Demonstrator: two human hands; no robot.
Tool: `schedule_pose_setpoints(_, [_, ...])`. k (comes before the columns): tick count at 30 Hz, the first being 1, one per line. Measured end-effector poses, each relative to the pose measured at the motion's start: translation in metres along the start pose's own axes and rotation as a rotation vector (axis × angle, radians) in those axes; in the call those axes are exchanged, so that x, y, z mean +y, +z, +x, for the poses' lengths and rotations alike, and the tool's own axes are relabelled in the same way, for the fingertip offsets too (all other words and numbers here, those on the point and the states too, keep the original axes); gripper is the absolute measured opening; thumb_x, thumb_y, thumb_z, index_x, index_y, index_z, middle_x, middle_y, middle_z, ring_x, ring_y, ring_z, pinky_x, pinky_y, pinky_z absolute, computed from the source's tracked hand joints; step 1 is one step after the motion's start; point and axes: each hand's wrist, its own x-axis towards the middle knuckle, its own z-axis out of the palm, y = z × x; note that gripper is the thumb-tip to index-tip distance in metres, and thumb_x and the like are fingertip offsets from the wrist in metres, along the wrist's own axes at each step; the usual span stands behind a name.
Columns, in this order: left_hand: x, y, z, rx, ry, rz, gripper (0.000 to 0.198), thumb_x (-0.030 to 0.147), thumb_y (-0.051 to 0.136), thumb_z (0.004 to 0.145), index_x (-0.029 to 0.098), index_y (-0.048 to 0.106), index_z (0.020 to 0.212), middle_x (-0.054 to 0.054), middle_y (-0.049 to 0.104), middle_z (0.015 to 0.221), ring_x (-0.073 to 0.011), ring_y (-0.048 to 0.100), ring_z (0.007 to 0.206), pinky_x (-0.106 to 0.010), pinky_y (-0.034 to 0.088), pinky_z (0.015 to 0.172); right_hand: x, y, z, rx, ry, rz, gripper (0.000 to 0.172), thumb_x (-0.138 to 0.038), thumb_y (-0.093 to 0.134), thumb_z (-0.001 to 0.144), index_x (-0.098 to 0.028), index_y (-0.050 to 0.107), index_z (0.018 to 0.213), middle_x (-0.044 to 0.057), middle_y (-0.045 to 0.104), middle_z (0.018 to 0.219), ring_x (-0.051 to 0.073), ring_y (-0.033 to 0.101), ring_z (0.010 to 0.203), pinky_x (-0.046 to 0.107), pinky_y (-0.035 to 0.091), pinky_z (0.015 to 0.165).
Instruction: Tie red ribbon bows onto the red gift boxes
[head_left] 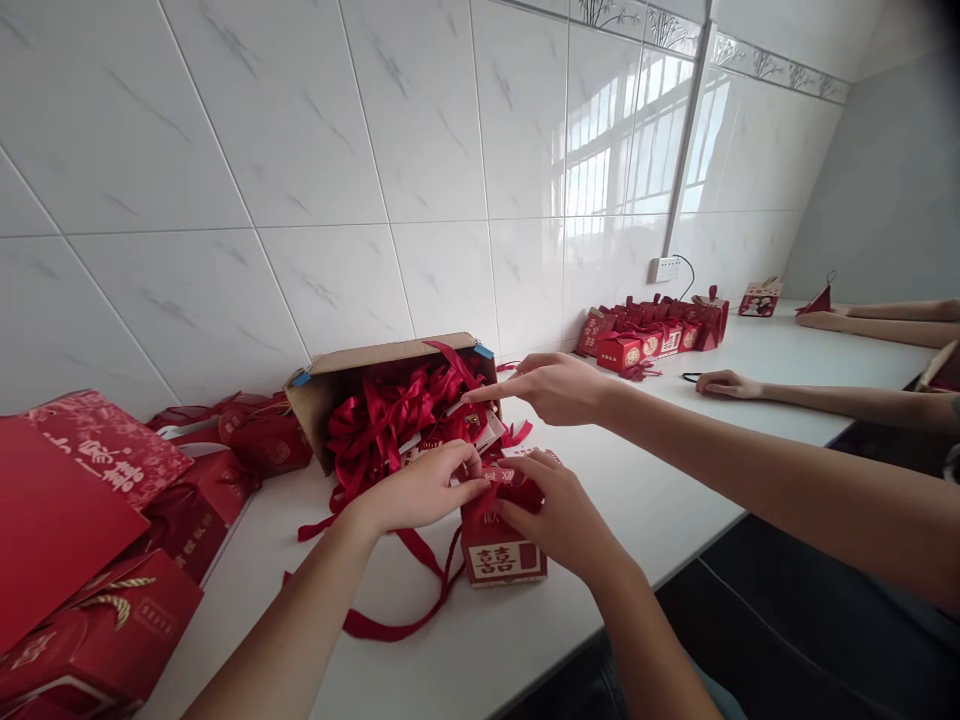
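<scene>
"Red box (504, 565) where?"
"Worktop (637, 520), just in front of carton (382, 356); carton's mouth faces out, probably for reach."
"Grip?"
"Left hand (431, 485) pinched at box top, right hand (562, 505) curled over it, likely steadying. Loose ribbon (382, 630) in front of carton."

The ribbon (394, 631) looks like satiny cloth, the small box (504, 563) smooth paperboard.
</scene>
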Motion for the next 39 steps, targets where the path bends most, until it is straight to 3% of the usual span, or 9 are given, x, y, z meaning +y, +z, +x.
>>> schedule_pose_setpoints(7, [-0.010,0.003,0.007,-0.035,-0.024,0.054,0.034,0.052,0.045,0.081,0.020,0.054,0.074,-0.002,0.058,0.083,-0.0186,0.053,0.076,-0.027,0.039,0.063,0.001,0.009,0.001,0.065,0.040,0.066,0.023,-0.026,0.053,0.086,-0.029,0.073,0.097,0.004,0.057,0.077,0.018,0.056,0.073,0.033,0.051,0.064])
schedule_pose_setpoints(13, [-0.010,0.009,0.009,0.058,-0.049,0.068,0.034,0.050,0.045,0.082,0.020,0.051,0.068,0.000,0.059,0.069,-0.0168,0.053,0.065,-0.026,0.035,0.055,0.002,-0.001,-0.003,-0.085,-0.095,0.051,0.018,-0.021,0.058,0.083,-0.026,0.076,0.084,0.003,0.054,0.074,0.015,0.053,0.070,0.028,0.047,0.065])
schedule_pose_setpoints(20, [-0.016,0.017,0.013,0.112,-0.092,0.109,0.029,0.047,0.054,0.078,0.020,0.056,0.069,-0.002,0.064,0.072,-0.0193,0.056,0.068,-0.027,0.035,0.058,0.002,0.001,-0.003,-0.294,-0.069,0.104,0.025,-0.021,0.052,0.085,-0.024,0.076,0.078,0.006,0.060,0.081,0.017,0.058,0.072,0.030,0.050,0.065])
schedule_pose_setpoints(23, [-0.015,0.016,0.011,0.115,-0.089,0.097,0.028,0.046,0.054,0.078,0.019,0.056,0.069,-0.003,0.062,0.069,-0.0192,0.054,0.065,-0.028,0.035,0.056,-0.001,0.000,-0.005,-0.336,-0.022,0.125,0.017,-0.026,0.061,0.079,-0.027,0.075,0.090,0.007,0.062,0.096,0.021,0.060,0.086,0.033,0.052,0.075])
schedule_pose_setpoints(26, [-0.008,0.011,0.004,0.116,-0.072,0.051,0.023,0.043,0.053,0.079,0.021,0.058,0.082,-0.002,0.062,0.074,-0.0180,0.055,0.067,-0.027,0.037,0.056,-0.001,-0.002,-0.006,-0.368,0.048,0.115,0.035,-0.023,0.069,0.069,-0.028,0.070,0.104,0.006,0.059,0.111,0.022,0.060,0.094,0.033,0.053,0.078])
schedule_pose_setpoints(29, [0.003,0.004,-0.006,0.115,-0.023,-0.016,0.022,0.041,0.052,0.081,0.025,0.057,0.095,0.001,0.059,0.081,-0.0154,0.055,0.071,-0.025,0.042,0.059,0.006,-0.003,-0.003,-0.295,0.123,0.002,0.037,-0.017,0.062,0.070,-0.023,0.069,0.106,0.009,0.058,0.111,0.023,0.061,0.092,0.034,0.053,0.079])
schedule_pose_setpoints(31, [0.010,-0.003,-0.012,0.154,0.033,-0.101,0.022,0.040,0.051,0.083,0.026,0.055,0.098,0.002,0.056,0.079,-0.0137,0.055,0.071,-0.024,0.044,0.063,0.014,-0.004,0.000,-0.072,0.233,-0.193,0.038,-0.015,0.057,0.071,-0.020,0.068,0.107,0.012,0.056,0.111,0.028,0.059,0.099,0.042,0.049,0.086])
schedule_pose_setpoints(35, [0.007,-0.031,-0.025,0.521,0.081,-0.161,0.028,0.035,0.055,0.082,0.025,0.049,0.108,0.000,0.056,0.092,-0.0151,0.057,0.083,-0.027,0.047,0.076,0.032,-0.004,0.000,0.444,0.430,-0.590,0.058,-0.020,0.051,0.077,-0.025,0.047,0.134,0.016,0.019,0.147,0.043,0.024,0.132,0.061,0.030,0.097])
schedule_pose_setpoints(39, [-0.025,-0.080,-0.059,1.164,-0.164,0.070,0.044,0.036,0.059,0.080,0.021,0.042,0.117,-0.007,0.045,0.126,-0.0271,0.040,0.121,-0.042,0.033,0.102,0.044,0.004,-0.005,0.367,0.499,-0.640,0.055,-0.032,0.051,0.078,-0.026,0.046,0.133,0.012,0.005,0.152,0.042,0.014,0.136,0.061,0.023,0.100])
